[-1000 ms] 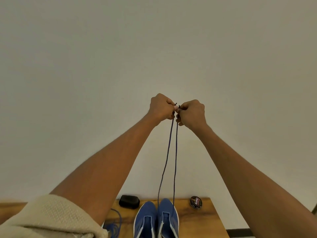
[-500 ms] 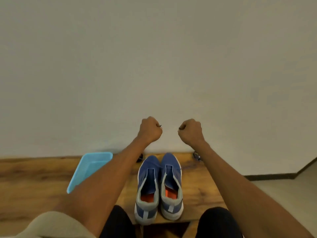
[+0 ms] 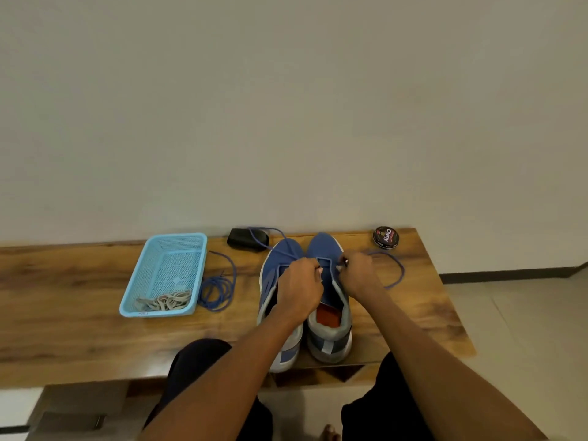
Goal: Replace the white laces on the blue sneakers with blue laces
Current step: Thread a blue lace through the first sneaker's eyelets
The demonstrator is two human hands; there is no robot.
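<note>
Two blue sneakers stand side by side on the wooden bench (image 3: 63,329), toes toward the wall: the left sneaker (image 3: 280,249) and the right sneaker (image 3: 327,246). A blue lace (image 3: 397,275) runs through the right sneaker's front eyelets, looping out to both sides. My left hand (image 3: 300,288) pinches one end of it over the shoes. My right hand (image 3: 358,275) pinches the other end by its dark tip. A second blue lace (image 3: 216,288) lies coiled beside the basket. White laces (image 3: 165,302) lie in the light blue basket (image 3: 140,281).
A black brush-like object (image 3: 245,240) sits at the back by the wall, partly under the lace loop. A round shoe polish tin (image 3: 386,237) stands at the back right. The bench's right edge drops to a tiled floor (image 3: 525,345). My knees are under the front edge.
Both hands have come down from high in front of the wall to the right sneaker, still holding the blue lace ends. The view has tilted down to the bench.
</note>
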